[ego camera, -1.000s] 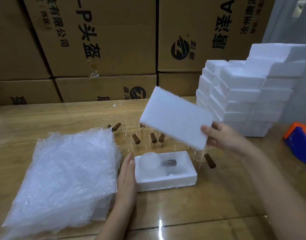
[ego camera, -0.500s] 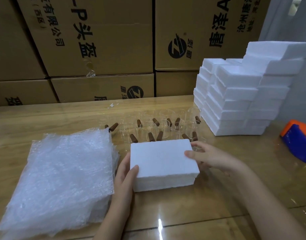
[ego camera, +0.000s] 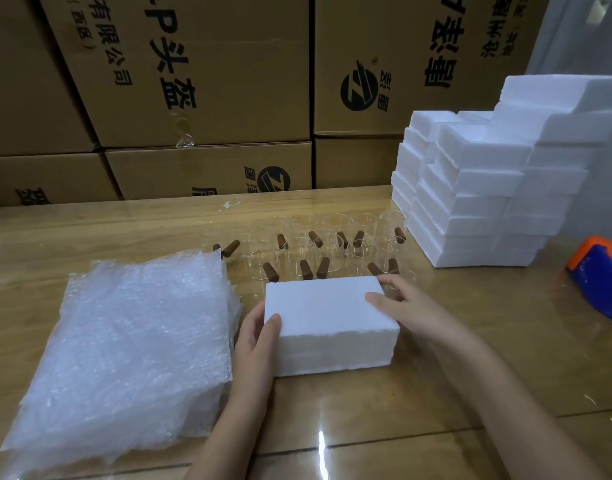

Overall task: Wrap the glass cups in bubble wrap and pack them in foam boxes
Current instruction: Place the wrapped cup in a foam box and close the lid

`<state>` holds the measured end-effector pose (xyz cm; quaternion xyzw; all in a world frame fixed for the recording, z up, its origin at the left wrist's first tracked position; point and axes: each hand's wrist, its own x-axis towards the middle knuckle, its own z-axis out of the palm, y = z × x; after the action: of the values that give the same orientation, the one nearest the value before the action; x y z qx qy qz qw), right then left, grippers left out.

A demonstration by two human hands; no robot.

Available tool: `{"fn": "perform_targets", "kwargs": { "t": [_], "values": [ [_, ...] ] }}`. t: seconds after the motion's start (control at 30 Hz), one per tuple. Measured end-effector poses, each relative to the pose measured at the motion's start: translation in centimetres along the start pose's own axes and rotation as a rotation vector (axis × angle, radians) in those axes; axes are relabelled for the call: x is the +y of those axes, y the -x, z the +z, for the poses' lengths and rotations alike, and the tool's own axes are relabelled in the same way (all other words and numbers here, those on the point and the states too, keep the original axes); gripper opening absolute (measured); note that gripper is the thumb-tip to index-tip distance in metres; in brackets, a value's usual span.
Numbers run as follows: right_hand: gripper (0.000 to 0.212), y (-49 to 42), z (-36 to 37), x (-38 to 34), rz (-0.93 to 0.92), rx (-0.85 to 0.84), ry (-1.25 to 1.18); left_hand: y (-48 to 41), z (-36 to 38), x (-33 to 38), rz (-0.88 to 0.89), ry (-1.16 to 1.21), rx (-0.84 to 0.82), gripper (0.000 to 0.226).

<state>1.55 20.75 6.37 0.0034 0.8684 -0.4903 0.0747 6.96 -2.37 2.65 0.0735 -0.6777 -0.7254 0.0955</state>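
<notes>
Left hand [ego camera: 252,337] and right hand [ego camera: 412,306] grip the foam box [ego camera: 329,317], fingers curled round its ends. Press evenly, gently.

A packing or storage room: printed cardboard cartons [ego camera: 228,81] stacked across the top of the frame, foam boxes [ego camera: 488,188] piled at right on a wooden table [ego camera: 436,393].
</notes>
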Motion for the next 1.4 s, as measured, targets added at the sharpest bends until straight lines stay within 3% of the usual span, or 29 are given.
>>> {"fn": "perform_targets", "kwargs": {
  "t": [0.23, 0.43, 0.67, 0.8, 0.93, 1.13, 1.2, 1.33, 1.4],
  "values": [
    [0.052, -0.1, -0.2, -0.7, 0.054, -0.055, -0.036, -0.3, 0.0, 0.2, -0.043, -0.046, 0.027, 0.028],
    [0.038, 0.0, -0.5, -1.2, 0.191, -0.166, -0.105, 0.3, -0.1, 0.9, -0.164, -0.057, 0.035, 0.016],
    [0.036, 1.2, 0.1, -0.4, 0.176, -0.096, -0.205, 1.1, 0.0, 2.3, -0.257, -0.05, -0.008, 0.023],
    [0.031, 2.1, -0.7, -0.5, 0.127, -0.05, -0.322, 1.9, 0.4, 2.9, -0.125, -0.027, -0.02, 0.033],
    [0.02, 2.9, -1.9, -1.5, 0.035, 0.007, -0.413, 1.6, 0.8, 3.7, -0.102, 0.028, 0.001, 0.069],
    [0.029, 3.2, -2.9, -2.8, -0.026, 0.025, -0.437, 0.9, 0.9, 6.2, -0.031, 0.103, -0.007, 0.075],
    [0.035, 3.0, -3.0, -3.3, -0.018, -0.035, -0.499, 0.5, 0.9, 7.3, -0.046, 0.151, 0.004, 0.069],
    [0.049, 2.0, -3.1, -4.6, -0.034, -0.164, -0.69, -1.2, 0.7, 9.3, -0.101, 0.221, -0.035, 0.028],
    [0.049, 0.9, -3.3, -5.3, -0.025, -0.141, -0.732, -2.3, 0.4, 10.4, -0.104, 0.158, -0.079, 0.027]
  ]
}}
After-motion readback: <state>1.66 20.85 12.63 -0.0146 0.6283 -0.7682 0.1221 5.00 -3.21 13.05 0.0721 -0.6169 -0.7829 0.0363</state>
